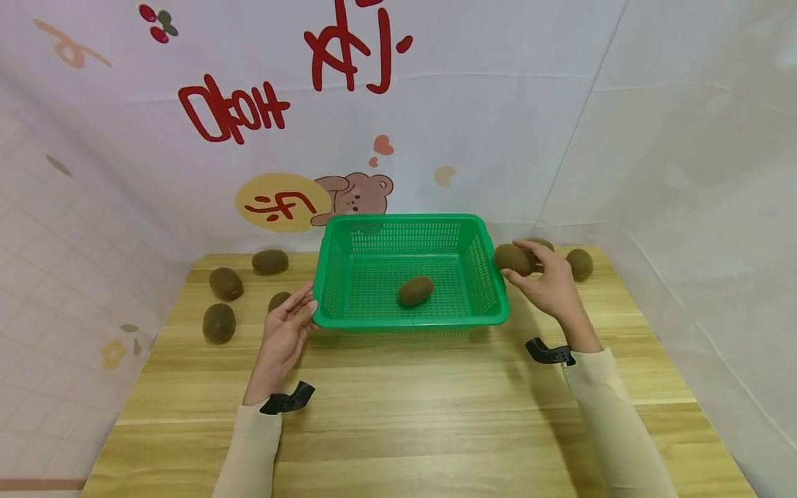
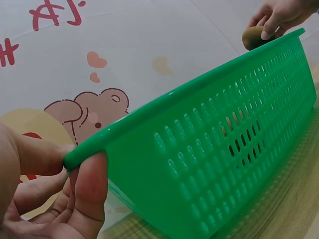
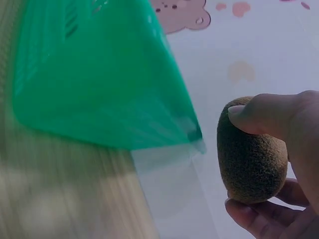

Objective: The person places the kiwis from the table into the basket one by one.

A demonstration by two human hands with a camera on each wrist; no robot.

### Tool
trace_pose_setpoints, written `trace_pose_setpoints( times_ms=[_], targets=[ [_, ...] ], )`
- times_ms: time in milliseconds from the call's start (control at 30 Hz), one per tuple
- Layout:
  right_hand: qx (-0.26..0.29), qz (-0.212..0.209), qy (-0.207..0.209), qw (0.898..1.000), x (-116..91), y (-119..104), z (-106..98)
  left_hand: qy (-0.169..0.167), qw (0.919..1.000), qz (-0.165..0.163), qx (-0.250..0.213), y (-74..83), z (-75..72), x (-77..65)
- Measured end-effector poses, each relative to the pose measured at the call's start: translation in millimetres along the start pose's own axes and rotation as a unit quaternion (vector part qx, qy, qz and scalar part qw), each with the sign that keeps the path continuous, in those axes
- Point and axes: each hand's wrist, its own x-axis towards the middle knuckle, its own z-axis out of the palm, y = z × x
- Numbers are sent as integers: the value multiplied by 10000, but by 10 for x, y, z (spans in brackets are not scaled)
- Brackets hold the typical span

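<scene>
One kiwi (image 1: 416,291) lies inside a green basket (image 1: 405,323) as we look down over a wood-grain tabletop (image 1: 398,429) that spreads around it. The person's left hand (image 1: 288,330) pinches the basket's left rim between thumb and fingers, while the right hand (image 1: 546,278) grips a second kiwi (image 1: 512,259) just outside the basket's right rim. Left of the basket we count four more kiwis (image 1: 226,284), one partly hidden by the hand; to its right, two others (image 1: 580,264), one mostly covered. Behind the basket we see a white backdrop (image 1: 498,131) bearing bold red characters (image 1: 233,111), a cartoon bear (image 1: 361,197) and small hearts (image 1: 383,145). Pale, creased sheeting (image 1: 697,173) walls the space right of the basket; a faint grid pattern (image 1: 37,228) marks its left.
</scene>
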Motion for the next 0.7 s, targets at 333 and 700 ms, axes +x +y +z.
trace_pose_setpoints(
  times_ms=[333, 700],
  targets=[
    [-4, -606, -135, 9981, 8, -245, 89, 13, 10000, 42, 7, -26, -6, 9],
    [-44, -633, -464, 9969, 15, -424, 205, 20, 9999, 73, -90, -26, -12, 15]
  ],
)
